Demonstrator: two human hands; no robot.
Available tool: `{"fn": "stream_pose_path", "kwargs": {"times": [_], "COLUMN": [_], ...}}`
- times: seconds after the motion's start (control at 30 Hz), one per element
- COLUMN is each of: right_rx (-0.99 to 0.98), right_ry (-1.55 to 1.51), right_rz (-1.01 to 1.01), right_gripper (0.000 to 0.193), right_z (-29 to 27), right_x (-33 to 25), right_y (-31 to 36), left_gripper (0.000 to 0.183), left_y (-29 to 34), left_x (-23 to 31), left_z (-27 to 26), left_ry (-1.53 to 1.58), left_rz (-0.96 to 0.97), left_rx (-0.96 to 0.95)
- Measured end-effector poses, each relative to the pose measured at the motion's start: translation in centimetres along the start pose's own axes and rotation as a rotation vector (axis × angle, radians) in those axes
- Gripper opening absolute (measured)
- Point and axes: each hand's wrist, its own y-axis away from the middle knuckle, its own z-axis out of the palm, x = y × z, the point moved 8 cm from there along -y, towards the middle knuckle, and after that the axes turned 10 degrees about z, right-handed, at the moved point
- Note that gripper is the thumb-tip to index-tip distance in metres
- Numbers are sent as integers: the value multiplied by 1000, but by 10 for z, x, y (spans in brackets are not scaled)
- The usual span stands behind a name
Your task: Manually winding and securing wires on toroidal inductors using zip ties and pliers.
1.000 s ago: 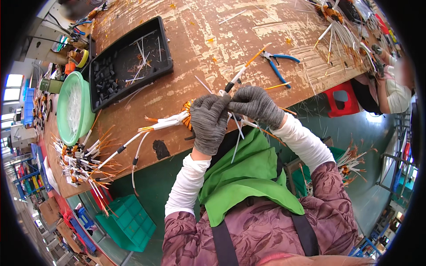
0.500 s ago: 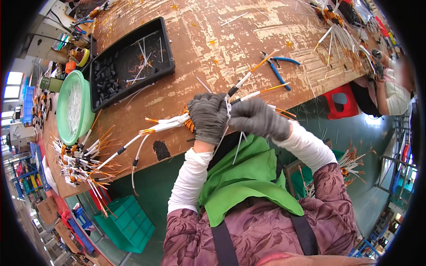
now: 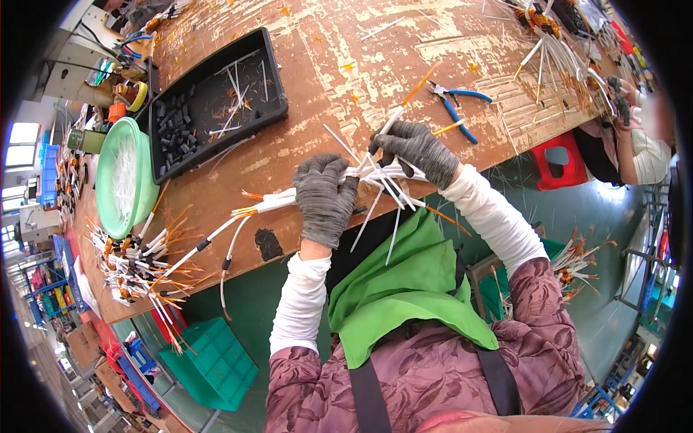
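Observation:
A wire coil assembly with white-sleeved leads (image 3: pixel 276 203) and bare copper-coloured ends lies at the table's near edge. My left hand (image 3: pixel 323 198), in a grey glove, is closed over its middle, hiding most of the coil. My right hand (image 3: pixel 420 151), gloved alike, pinches a white-sleeved lead (image 3: pixel 392 120) whose copper end points away from me. Between the hands, several thin white strips (image 3: pixel 395 237), looking like cable ties, stick out from the bundle. More white leads pass beneath my right hand. Blue-handled cutters (image 3: pixel 456 121) lie to its right.
A black tray (image 3: pixel 280 107) with short black tube pieces and a green bowl (image 3: pixel 146 189) of clear strips stand at left. Finished-looking wire bundles (image 3: pixel 133 263) pile at the near left corner. Another bundle (image 3: pixel 540 25) lies far right, near a co-worker (image 3: pixel 639 148) and a red stool (image 3: pixel 563 162).
My right hand has moved away from me and pinches a lead. My left hand has shifted slightly left. The white strips between the hands now show more openly.

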Motion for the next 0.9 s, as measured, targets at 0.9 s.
{"fn": "stream_pose_path", "kwargs": {"times": [0.9], "right_rx": [-18], "right_ry": [-164], "right_rz": [-182], "right_gripper": [32], "right_z": [-3], "right_x": [15], "right_y": [32], "left_gripper": [17], "left_y": [-24], "left_x": [-105], "left_z": [-135], "left_ry": [-438], "left_rz": [41], "left_rx": [-223]}}
